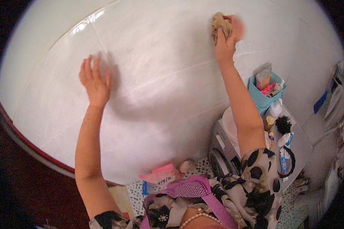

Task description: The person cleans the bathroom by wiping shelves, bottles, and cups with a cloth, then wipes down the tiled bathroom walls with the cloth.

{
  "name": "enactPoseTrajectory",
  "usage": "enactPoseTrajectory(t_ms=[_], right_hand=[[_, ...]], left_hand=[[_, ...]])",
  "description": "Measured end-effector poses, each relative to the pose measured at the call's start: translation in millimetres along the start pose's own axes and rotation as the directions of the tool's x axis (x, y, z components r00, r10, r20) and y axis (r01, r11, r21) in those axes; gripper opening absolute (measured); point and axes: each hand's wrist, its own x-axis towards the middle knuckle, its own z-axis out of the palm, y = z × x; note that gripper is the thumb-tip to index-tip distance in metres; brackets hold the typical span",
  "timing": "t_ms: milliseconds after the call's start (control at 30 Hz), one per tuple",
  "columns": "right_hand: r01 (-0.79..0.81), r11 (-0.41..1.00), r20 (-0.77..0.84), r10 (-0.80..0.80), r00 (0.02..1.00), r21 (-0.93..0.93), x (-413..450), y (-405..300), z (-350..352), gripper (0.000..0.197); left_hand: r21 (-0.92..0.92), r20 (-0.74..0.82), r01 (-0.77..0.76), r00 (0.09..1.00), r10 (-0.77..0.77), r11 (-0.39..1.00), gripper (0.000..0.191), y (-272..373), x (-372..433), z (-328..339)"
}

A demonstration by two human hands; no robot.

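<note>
White tiles cover the wall in front of me, with thin joints between them. At the upper right, my right hand grips a crumpled tan cloth against or close to the tiles. Part of that hand is blurred. My left hand is raised at the left with its fingers spread and nothing in it. Its shadow falls on the tiles just beside it; whether the palm touches the wall cannot be told.
At the right stands a grey front-loading washing machine. On it are a blue plastic basket of small items, a white pump bottle, tubes and a black headband. A pink plastic packet lies low on the speckled floor.
</note>
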Motion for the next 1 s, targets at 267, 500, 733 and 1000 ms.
enactPoseTrajectory(t_ms=[267,500,733,1000], right_hand=[[-0.362,0.839,-0.480,0.140,0.866,-0.406,53,165,6,0.037],[-0.127,0.625,-0.293,-0.170,0.941,-0.770,-6,80,94,0.057],[0.675,0.737,0.576,-0.565,0.591,0.032,-150,-81,129,0.040],[0.318,0.423,0.252,-0.205,0.946,-0.849,66,74,-37,0.048]], left_hand=[[0.293,0.048,-0.045,0.998,0.032,0.955,0.047,-81,-31,14],[0.210,-0.097,-0.083,0.990,0.105,0.974,0.044,-44,-38,20],[0.196,-0.134,-0.133,0.978,0.160,0.972,0.041,-46,-27,-12],[0.278,-0.144,-0.165,0.967,0.211,0.946,0.041,52,2,-40]])
